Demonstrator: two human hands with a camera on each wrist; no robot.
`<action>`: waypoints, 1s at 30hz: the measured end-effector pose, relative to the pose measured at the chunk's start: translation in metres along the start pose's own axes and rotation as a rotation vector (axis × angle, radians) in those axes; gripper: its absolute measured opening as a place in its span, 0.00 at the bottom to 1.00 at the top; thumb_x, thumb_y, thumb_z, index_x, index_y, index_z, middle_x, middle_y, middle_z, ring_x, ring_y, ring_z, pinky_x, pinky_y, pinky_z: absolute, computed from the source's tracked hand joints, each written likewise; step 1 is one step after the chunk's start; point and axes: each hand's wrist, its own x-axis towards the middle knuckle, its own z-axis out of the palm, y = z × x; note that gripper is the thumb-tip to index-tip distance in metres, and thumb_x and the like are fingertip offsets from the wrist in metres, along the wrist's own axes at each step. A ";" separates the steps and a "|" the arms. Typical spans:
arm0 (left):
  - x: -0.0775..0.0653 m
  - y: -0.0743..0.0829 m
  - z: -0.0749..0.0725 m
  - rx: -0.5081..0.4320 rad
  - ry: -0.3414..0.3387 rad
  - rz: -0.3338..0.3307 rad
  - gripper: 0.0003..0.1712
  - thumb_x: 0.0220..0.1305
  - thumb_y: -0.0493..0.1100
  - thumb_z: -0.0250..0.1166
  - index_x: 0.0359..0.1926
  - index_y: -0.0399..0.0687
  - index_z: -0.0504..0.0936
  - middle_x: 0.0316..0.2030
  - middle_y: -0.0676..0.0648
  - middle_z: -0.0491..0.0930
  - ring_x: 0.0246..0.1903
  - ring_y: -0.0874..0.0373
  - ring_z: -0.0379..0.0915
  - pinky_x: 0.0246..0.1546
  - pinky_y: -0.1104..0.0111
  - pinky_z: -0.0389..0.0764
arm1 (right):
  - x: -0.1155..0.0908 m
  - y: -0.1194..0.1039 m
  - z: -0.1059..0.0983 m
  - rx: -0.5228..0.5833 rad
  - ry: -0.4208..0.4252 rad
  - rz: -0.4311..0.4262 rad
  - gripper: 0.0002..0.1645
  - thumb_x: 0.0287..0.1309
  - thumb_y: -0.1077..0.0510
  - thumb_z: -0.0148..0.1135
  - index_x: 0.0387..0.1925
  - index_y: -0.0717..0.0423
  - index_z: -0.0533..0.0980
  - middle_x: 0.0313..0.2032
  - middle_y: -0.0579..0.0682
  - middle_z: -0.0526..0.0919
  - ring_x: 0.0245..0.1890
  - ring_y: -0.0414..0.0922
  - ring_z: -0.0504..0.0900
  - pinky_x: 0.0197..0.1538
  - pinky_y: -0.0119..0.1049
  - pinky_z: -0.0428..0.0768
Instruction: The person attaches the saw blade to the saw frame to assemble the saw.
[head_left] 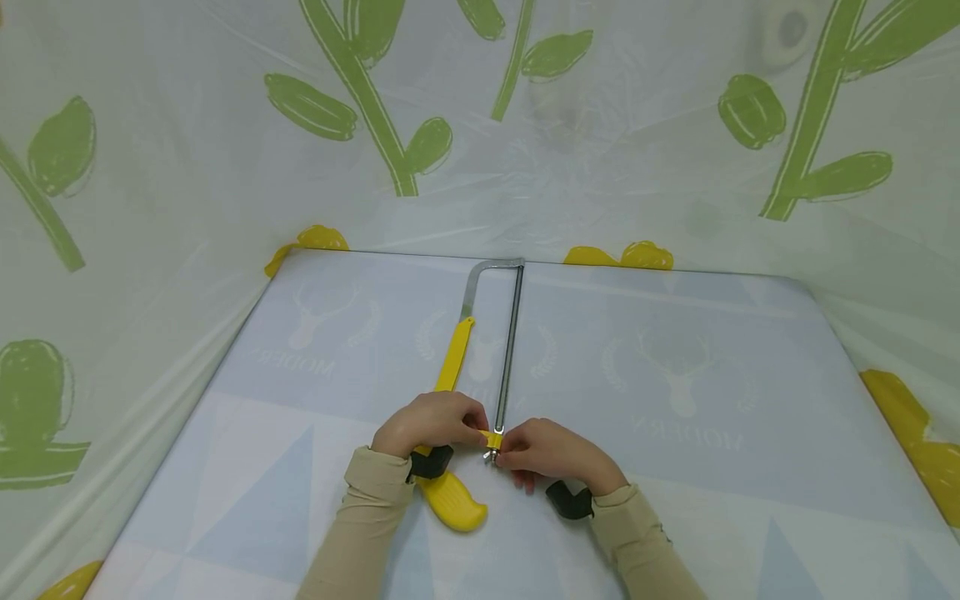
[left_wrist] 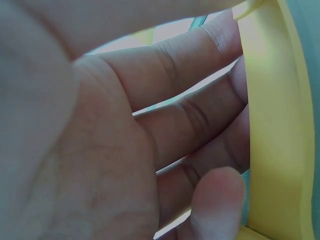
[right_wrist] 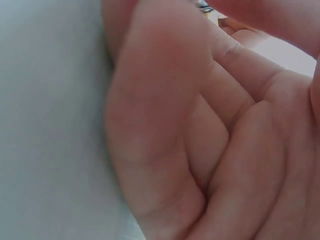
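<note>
A hacksaw [head_left: 453, 357] with a yellow handle and a silver front bow lies on the table, its bow pointing away from me. Its long thin blade [head_left: 509, 350] runs along the right side down to a small yellow holder with a wing nut [head_left: 491, 457]. My left hand [head_left: 435, 418] reaches over the frame and grips the hacksaw near that holder. In the left wrist view, fingertips touch the yellow frame [left_wrist: 277, 120]. From the right, my right hand [head_left: 555, 450] pinches the wing nut between thumb and fingers. The right wrist view mostly shows curled fingers [right_wrist: 155, 110], hiding the nut.
A pale patterned cloth [head_left: 705, 467] covers the table. Behind and beside it hangs a whitish sheet [head_left: 630, 167] printed with green leaves. The saw's bow reaches nearly to the table's back edge. Black wrist straps [head_left: 568, 502] sit by both cuffs.
</note>
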 end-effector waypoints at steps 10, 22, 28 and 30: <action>0.000 -0.001 0.000 0.002 0.010 0.024 0.03 0.54 0.51 0.63 0.26 0.63 0.78 0.24 0.62 0.74 0.25 0.65 0.68 0.30 0.69 0.68 | 0.002 0.000 0.001 -0.039 0.026 -0.003 0.11 0.55 0.49 0.58 0.22 0.49 0.76 0.14 0.45 0.75 0.13 0.42 0.76 0.21 0.32 0.70; 0.001 -0.002 -0.001 0.004 0.002 0.020 0.03 0.54 0.52 0.63 0.26 0.64 0.78 0.24 0.63 0.74 0.26 0.65 0.68 0.31 0.69 0.68 | 0.002 -0.002 -0.001 -0.033 0.022 -0.015 0.13 0.55 0.49 0.58 0.21 0.50 0.77 0.13 0.46 0.75 0.12 0.43 0.76 0.19 0.31 0.69; 0.001 -0.002 -0.001 0.007 0.002 0.025 0.03 0.54 0.52 0.63 0.26 0.64 0.78 0.24 0.62 0.74 0.26 0.65 0.68 0.31 0.69 0.68 | 0.001 -0.002 -0.002 -0.008 0.010 -0.006 0.20 0.55 0.44 0.56 0.17 0.52 0.76 0.12 0.47 0.74 0.12 0.43 0.75 0.18 0.31 0.66; 0.001 -0.002 -0.002 0.011 0.002 0.026 0.04 0.54 0.52 0.63 0.26 0.64 0.78 0.24 0.62 0.74 0.26 0.65 0.68 0.31 0.69 0.68 | 0.001 -0.002 -0.001 -0.013 0.015 0.003 0.21 0.54 0.42 0.56 0.17 0.52 0.75 0.12 0.47 0.74 0.12 0.43 0.75 0.18 0.31 0.66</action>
